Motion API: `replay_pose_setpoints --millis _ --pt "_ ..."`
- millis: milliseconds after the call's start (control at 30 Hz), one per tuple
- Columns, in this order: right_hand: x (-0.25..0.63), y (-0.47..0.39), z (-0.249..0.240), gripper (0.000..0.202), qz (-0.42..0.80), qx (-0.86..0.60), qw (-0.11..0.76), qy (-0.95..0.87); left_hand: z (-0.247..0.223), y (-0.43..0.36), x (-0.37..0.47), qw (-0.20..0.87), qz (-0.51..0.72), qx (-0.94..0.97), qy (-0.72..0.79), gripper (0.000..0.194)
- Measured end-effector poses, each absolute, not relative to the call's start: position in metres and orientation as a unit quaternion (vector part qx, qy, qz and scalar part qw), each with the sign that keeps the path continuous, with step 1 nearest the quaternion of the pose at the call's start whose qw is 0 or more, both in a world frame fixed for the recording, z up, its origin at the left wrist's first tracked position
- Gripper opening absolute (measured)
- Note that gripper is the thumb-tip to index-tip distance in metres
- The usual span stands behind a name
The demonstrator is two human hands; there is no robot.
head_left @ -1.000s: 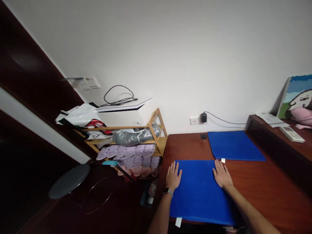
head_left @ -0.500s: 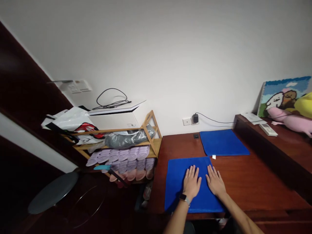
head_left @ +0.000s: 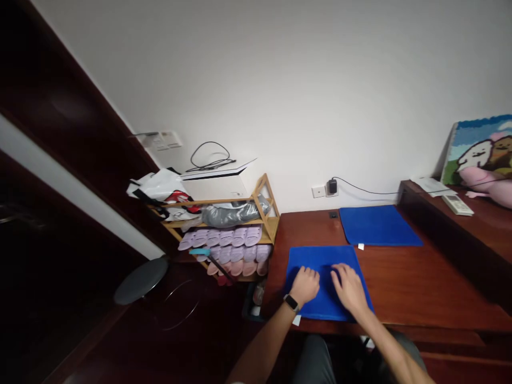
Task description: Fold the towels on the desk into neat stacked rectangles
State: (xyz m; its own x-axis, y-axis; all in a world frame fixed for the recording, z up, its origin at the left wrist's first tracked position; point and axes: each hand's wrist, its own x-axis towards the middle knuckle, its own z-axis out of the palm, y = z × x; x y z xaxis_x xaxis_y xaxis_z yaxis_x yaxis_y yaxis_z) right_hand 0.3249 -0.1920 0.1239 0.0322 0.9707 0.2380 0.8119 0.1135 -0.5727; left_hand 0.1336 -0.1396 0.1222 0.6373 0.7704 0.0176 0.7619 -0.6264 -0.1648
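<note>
A blue cloth mat [head_left: 320,256] lies flat near the front edge of the brown desk. My left hand [head_left: 305,285], with a watch on its wrist, is over the mat's left half, its fingers curled into a loose fist and nothing seen in them. Over the right half is my right hand [head_left: 349,285], its fingers bent and the thumb held apart, holding nothing. Whether either hand touches the cloth, I cannot tell. Farther back lies a second blue mat [head_left: 380,226], with a small white tag at its near edge.
Left of the desk [head_left: 404,288] stands a wooden shoe rack [head_left: 272,226] with slippers, bags and a white box [head_left: 218,186]. A charger [head_left: 332,185] is plugged into the wall. On the raised right side are a remote control [head_left: 457,205] and a pink plush toy [head_left: 486,184].
Both hands lay flat with straight fingers before; now the left fingers are curled in and the right ones bent. The view has swung left, so the scene sits farther right.
</note>
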Motion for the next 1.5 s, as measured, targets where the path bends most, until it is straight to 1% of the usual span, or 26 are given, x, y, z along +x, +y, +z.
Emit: replay_pose_setpoints --millis 100,200,267,400,567,700,800,900,967,1067,1133,1233,1333,1433,1500 --pt "0.279 -0.246 0.159 0.032 0.171 -0.520 0.416 -0.727 0.136 -0.140 0.169 0.100 0.041 -0.910 -0.400 0.030" --pt "0.256 -0.280 0.175 0.022 0.152 -0.480 0.504 -0.701 0.152 -0.147 0.196 0.129 0.033 -0.918 -0.375 0.034" --pt "0.257 -0.290 0.180 0.018 0.135 -0.467 0.538 -0.688 0.166 -0.156 0.206 0.146 0.023 -0.923 -0.356 0.037" --pt "0.271 -0.303 0.190 0.016 0.135 -0.428 0.551 -0.704 0.200 -0.175 0.217 0.175 0.009 -0.926 -0.334 0.034" --pt "0.275 -0.319 0.201 0.028 0.074 -0.396 0.599 -0.692 0.249 -0.195 0.225 0.255 -0.033 -0.924 -0.283 0.035" --pt "0.274 -0.326 0.210 0.030 0.050 -0.384 0.638 -0.666 0.279 -0.209 0.228 0.286 -0.057 -0.921 -0.257 0.035" --pt "0.274 -0.327 0.217 0.029 0.046 -0.377 0.644 -0.664 0.285 -0.212 0.231 0.303 -0.063 -0.918 -0.247 0.034" --pt "0.273 -0.326 0.217 0.028 0.048 -0.380 0.641 -0.665 0.272 -0.205 0.234 0.293 -0.075 -0.923 -0.240 0.035" --pt "0.275 -0.322 0.209 0.026 0.062 -0.389 0.627 -0.672 0.251 -0.195 0.230 0.239 -0.079 -0.936 -0.248 0.034" --pt "0.291 -0.307 0.178 0.022 0.096 -0.427 0.573 -0.693 0.210 -0.181 0.205 0.118 -0.092 -0.930 -0.335 0.023" --pt "0.314 -0.290 0.145 0.027 0.105 -0.484 0.522 -0.694 0.182 -0.176 0.176 0.098 -0.096 -0.910 -0.391 0.022" --pt "0.357 -0.261 0.085 0.046 0.091 -0.600 0.417 -0.677 0.142 -0.179 0.126 0.096 -0.107 -0.876 -0.460 0.028" --pt "0.388 -0.235 0.035 0.060 0.074 -0.687 0.277 -0.668 0.097 -0.186 0.083 0.085 -0.105 -0.841 -0.524 0.041" --pt "0.399 -0.221 0.008 0.067 0.080 -0.724 0.168 -0.664 0.056 -0.187 0.058 0.044 -0.093 -0.817 -0.567 0.052" --pt "0.399 -0.216 0.003 0.068 0.081 -0.730 0.134 -0.666 0.040 -0.184 0.051 0.029 -0.089 -0.810 -0.579 0.055"
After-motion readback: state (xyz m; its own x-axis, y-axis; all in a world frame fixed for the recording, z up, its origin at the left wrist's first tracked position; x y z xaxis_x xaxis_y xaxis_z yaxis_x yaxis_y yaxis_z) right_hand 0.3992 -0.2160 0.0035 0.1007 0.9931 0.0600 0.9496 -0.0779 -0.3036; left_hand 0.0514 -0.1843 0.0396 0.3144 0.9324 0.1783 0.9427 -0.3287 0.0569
